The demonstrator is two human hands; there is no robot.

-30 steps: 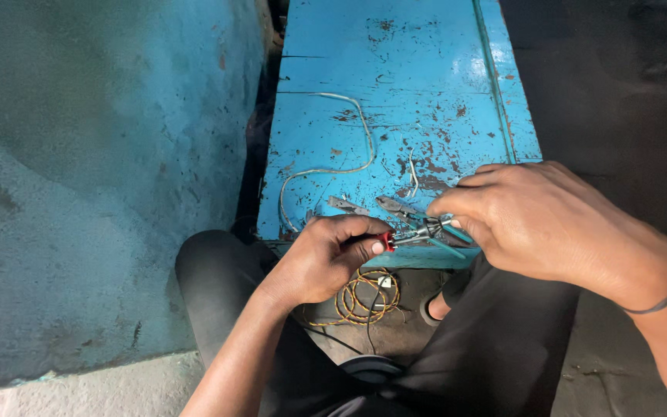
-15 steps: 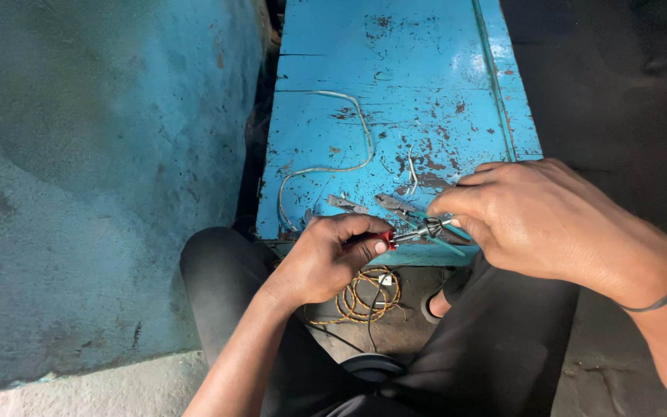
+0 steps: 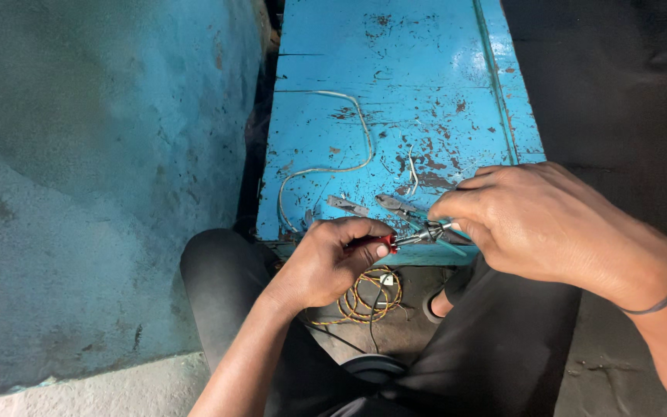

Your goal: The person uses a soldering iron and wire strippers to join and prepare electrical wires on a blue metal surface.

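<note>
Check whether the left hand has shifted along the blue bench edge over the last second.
No. The left hand stays pinched on the red-handled tool at the near edge of the blue bench, just below the loose white wire, as before.

A person sits at the near edge of a worn blue table (image 3: 395,85) whose paint is chipped and rust-spotted. The left hand (image 3: 332,262) is closed around a small red-handled tool (image 3: 384,243), its metal tip pointing right towards the right hand (image 3: 538,224). The right hand pinches a small metal part (image 3: 431,232) between its fingertips, just at the tool's tip, over the table's edge. A thin pale wire (image 3: 341,147) curves across the tabletop, and two small metal pieces (image 3: 347,205) lie near the hands. Below the table's edge, between the person's dark-clothed knees, a coil of yellowish wire (image 3: 364,297) rests on the floor. A rough blue wall (image 3: 94,170) stands to the left.
</note>
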